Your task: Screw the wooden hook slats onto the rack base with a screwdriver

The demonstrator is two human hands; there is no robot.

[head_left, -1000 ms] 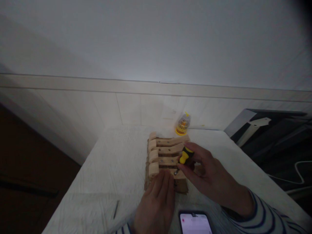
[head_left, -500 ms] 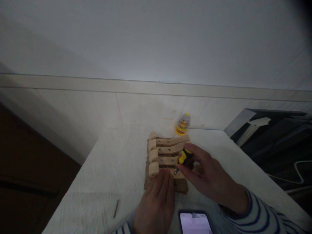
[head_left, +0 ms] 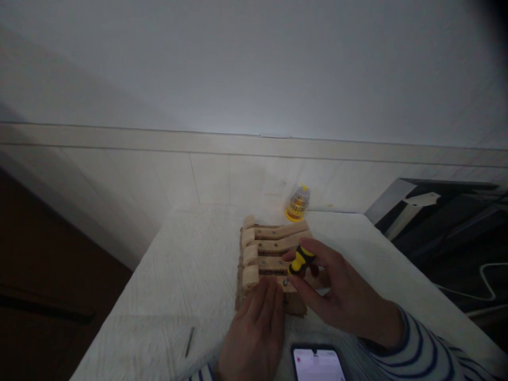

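Observation:
A wooden assembly (head_left: 270,248) of several curved slats screwed onto a base lies on a white-covered table (head_left: 190,275). My left hand (head_left: 256,333) lies flat on its near end, fingers stretched out together. My right hand (head_left: 337,293) pinches a short yellow-and-black screwdriver (head_left: 299,259), held upright with its tip on a screw in the nearest slat.
A small yellow-based clear container (head_left: 297,203) stands at the table's far edge by the wall. A phone (head_left: 317,364) with a lit screen lies at the near edge. A thin dark rod (head_left: 189,341) lies at the near left. Dark furniture (head_left: 436,222) is at right.
The screwdriver handle has tipped more upright and my right-hand fingers have shifted round it. My left hand stays on the wood.

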